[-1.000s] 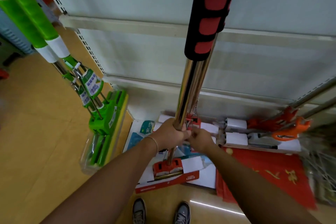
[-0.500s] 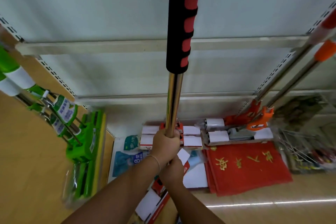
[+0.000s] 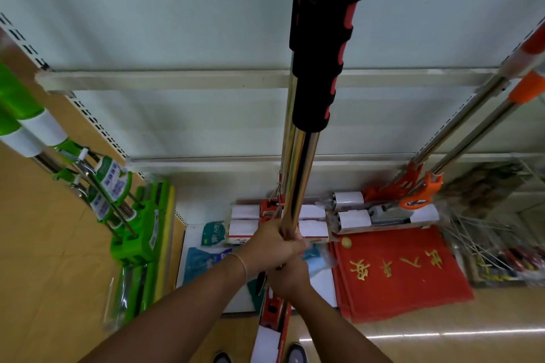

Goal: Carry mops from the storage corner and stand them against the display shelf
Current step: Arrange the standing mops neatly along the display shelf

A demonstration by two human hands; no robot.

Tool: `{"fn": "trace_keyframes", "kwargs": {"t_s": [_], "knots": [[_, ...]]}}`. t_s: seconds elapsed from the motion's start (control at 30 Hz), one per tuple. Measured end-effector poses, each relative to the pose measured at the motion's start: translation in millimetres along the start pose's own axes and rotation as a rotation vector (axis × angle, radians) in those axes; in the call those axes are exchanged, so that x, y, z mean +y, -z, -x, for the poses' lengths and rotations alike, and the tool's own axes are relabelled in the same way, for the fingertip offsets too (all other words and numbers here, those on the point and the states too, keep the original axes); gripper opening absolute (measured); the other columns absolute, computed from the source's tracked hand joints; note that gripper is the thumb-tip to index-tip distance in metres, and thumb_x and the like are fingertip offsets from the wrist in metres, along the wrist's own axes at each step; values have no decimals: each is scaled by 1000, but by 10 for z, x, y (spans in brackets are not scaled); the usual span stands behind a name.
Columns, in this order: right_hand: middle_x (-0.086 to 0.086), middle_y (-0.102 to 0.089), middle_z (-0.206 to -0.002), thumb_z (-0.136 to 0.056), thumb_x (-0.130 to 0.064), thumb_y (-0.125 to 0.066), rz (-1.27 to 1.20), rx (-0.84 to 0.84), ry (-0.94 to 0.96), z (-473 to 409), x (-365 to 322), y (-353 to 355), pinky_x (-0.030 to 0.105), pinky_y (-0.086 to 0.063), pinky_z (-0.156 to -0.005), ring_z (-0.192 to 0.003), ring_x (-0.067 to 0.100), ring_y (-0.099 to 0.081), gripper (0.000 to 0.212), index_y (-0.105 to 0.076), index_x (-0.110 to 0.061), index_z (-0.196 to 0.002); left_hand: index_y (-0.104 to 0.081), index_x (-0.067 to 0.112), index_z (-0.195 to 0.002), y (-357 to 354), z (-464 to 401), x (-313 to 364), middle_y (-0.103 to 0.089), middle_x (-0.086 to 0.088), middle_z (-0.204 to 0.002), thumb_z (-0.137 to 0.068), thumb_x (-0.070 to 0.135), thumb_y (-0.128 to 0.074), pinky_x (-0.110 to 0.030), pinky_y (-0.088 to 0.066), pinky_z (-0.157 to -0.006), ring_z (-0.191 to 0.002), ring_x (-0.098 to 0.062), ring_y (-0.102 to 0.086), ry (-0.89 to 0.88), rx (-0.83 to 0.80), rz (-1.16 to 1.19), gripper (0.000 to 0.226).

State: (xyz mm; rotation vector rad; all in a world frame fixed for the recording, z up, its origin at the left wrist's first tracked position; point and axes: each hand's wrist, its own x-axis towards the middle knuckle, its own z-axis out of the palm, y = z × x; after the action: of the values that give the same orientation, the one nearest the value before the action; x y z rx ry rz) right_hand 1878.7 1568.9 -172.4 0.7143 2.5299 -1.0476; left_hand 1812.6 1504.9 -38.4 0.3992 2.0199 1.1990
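I hold a mop upright in front of me by its steel pole (image 3: pixel 299 180), which carries a black and red foam grip (image 3: pixel 320 62) higher up. My left hand (image 3: pixel 272 246) grips the pole, and my right hand (image 3: pixel 290 277) grips it just below. The mop's red and white head (image 3: pixel 269 330) hangs low, near my shoes. A second pole with the same kind of grip shows right behind the first. Straight ahead stands the pale display shelf (image 3: pixel 206 79).
Green mops (image 3: pixel 138 233) lean against the shelf's left end. Orange mops (image 3: pixel 418 188) lean at the right. Boxed mop heads (image 3: pixel 312 212) lie on the bottom shelf, beside red mats (image 3: pixel 398 271) and packets (image 3: pixel 212 233). Wire items (image 3: pixel 495 244) sit at far right.
The mop has been pulled closer and higher, so its foam grip looms larger. Its head has swung down toward my feet. My right hand has slid under my left on the pole.
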Motion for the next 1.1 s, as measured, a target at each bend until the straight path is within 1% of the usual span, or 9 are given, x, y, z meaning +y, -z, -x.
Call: {"fn": "trace_keyframes", "kwargs": {"t_s": [0.13,0.2,0.3,0.43,0.57,0.73,0.83,1.0,1.1], "knots": [[5,-63,-79,-88,-15,-56,-38,-116,-64,-55,-18,150,32,-56,-65,-72,17,-62,8,-61,-13,-82,-71,18,-86,101,-51,135,-70,6,-86,-84,8,-68,-18,-48,-78,-84,-1,-63,-59,-156,-97,10],[6,-63,-85,-87,-12,-59,-49,-168,-52,-61,-27,232,25,-53,-58,-78,19,-63,5,-62,-13,-90,-72,20,-86,113,-55,182,-69,12,-85,-83,5,-67,-14,-45,-76,-82,5,-61,-57,-212,-135,16],[0,-52,-95,-87,-4,-57,-41,-269,28,-129,12,312,10,-40,-55,-91,15,-54,30,-57,-8,-116,-72,23,-86,138,-61,183,-67,18,-84,-83,5,-68,-10,-42,-75,-82,9,-60,-58,-249,-190,18],[14,-59,-107,-88,-5,-55,121,-479,73,-194,-39,456,35,-58,-84,-99,25,-59,31,-59,-3,-119,-72,23,-88,172,-63,180,-67,14,-89,-84,6,-68,-16,-45,-81,-89,2,-61,-62,-290,-234,18],[20,-57,-126,-94,-4,-52,167,-633,146,-300,-83,593,44,-50,-101,-115,30,-56,32,-59,-1,-126,-72,19,-89,199,-74,155,-69,8,-87,-85,9,-68,-19,-47,-81,-88,-2,-63,-61,-266,-253,11],[5,-63,-91,-81,5,-49,-52,-522,163,-517,-13,584,34,-54,-69,-78,17,-59,30,-63,-20,-87,-67,13,-89,161,-149,166,-68,-7,-84,-90,34,-66,-25,-53,-83,-85,-11,-65,-171,47,-84,21],[7,-70,-96,-77,-9,-53,-108,-443,148,-734,135,473,46,-62,-80,-92,25,-68,25,-66,-22,-94,-62,13,-91,117,-205,241,-66,-13,-90,-90,50,-59,-34,-55,-86,-88,-17,-65,-178,162,-54,37],[-6,-67,-118,-83,-42,-55,-132,-314,154,-1144,451,233,40,-59,-88,-106,17,-64,38,-61,-35,-120,-59,14,-98,63,-291,433,-65,-7,-93,-96,44,-54,-24,-48,-79,-90,-14,-63,-133,242,-99,30],[5,-69,-107,-95,-35,-46,-103,-183,186,-708,-55,737,31,-53,-74,-94,21,-62,30,-65,-19,-110,-59,19,-108,82,-387,493,-66,0,-102,-96,45,-54,-23,-41,-85,-99,-14,-62,-106,251,-118,29]]}}
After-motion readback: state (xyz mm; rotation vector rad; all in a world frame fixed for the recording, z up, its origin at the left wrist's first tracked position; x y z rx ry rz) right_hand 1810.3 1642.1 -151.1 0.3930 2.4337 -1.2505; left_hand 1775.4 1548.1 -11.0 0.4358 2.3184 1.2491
